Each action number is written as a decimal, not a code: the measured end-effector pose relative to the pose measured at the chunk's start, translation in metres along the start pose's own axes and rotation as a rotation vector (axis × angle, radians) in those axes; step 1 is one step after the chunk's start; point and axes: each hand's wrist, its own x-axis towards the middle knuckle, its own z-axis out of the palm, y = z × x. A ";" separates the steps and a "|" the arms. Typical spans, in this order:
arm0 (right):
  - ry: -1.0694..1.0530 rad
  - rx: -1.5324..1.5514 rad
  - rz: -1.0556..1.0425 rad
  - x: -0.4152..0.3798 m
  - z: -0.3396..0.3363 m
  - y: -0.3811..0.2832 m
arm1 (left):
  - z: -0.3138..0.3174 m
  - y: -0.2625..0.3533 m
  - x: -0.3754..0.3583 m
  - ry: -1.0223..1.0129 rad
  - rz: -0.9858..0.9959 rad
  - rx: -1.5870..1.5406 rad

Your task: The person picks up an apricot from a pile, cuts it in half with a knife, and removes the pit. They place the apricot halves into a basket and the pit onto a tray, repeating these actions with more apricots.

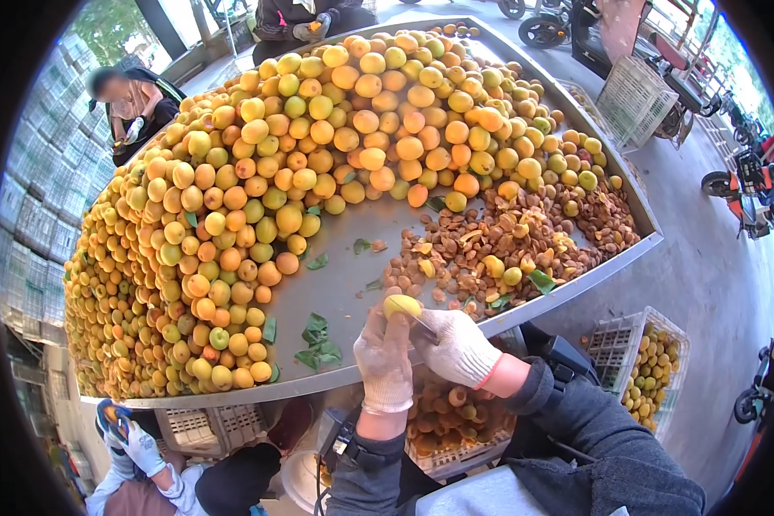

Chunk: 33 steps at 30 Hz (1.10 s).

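Observation:
My left hand (pixel 385 365), in a white knit glove, holds a yellow-green apricot (pixel 402 306) at its fingertips, over the near edge of the metal table (pixel 353 249). Close on its right, my right hand (pixel 457 346), also gloved, is closed around a small tool whose thin metal part (pixel 425 327) reaches the fruit. A big heap of whole apricots (pixel 258 172) covers the left and far parts of the table. Beyond my hands lies a pile of brown pits (pixel 490 245) with some torn orange flesh.
Below my hands stands a crate of apricot pieces (pixel 456 417); another crate (pixel 662 365) of yellow fruit is at the right. Co-workers sit at the lower left (pixel 146 456), upper left (pixel 138 99) and far side (pixel 310 21). Green leaves (pixel 318 344) lie on the table.

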 end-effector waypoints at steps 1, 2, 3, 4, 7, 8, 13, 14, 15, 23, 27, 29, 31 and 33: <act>-0.001 -0.001 0.001 -0.001 0.001 0.001 | -0.002 0.001 0.000 -0.015 -0.046 -0.029; 0.024 0.001 -0.018 -0.002 0.004 0.004 | -0.003 0.002 0.000 -0.030 -0.094 -0.056; 0.050 0.003 -0.037 -0.003 0.007 0.006 | -0.002 0.002 0.000 -0.030 -0.098 -0.055; 0.049 0.004 -0.033 -0.002 0.008 0.007 | -0.002 0.001 0.000 -0.026 -0.064 -0.040; 0.048 0.033 -0.031 0.001 0.008 0.006 | 0.001 -0.001 -0.002 -0.005 -0.009 0.022; 0.029 0.061 -0.029 0.001 0.007 0.006 | 0.002 -0.001 -0.003 0.013 0.010 0.072; -0.235 0.117 0.099 0.007 -0.014 0.004 | -0.001 0.010 -0.005 -0.075 0.228 0.485; -0.235 0.117 0.097 0.006 -0.015 0.003 | -0.003 0.013 -0.004 -0.137 0.386 0.795; -0.197 0.147 0.068 0.004 -0.014 0.002 | -0.003 0.013 -0.003 -0.137 0.388 0.796; -0.070 0.246 -0.024 -0.002 -0.001 0.007 | -0.001 0.018 -0.004 -0.202 -0.056 -0.025; -0.164 0.123 0.054 0.001 -0.006 0.010 | -0.008 0.022 -0.002 -0.217 0.053 0.385; -0.210 0.116 0.085 0.001 -0.004 0.011 | -0.006 0.026 0.001 -0.229 0.367 0.892; -0.186 0.206 0.078 0.001 -0.003 0.008 | -0.008 0.021 0.002 -0.225 0.353 0.820; -0.146 0.233 0.040 -0.002 -0.002 0.006 | -0.008 0.018 0.001 -0.218 0.337 0.748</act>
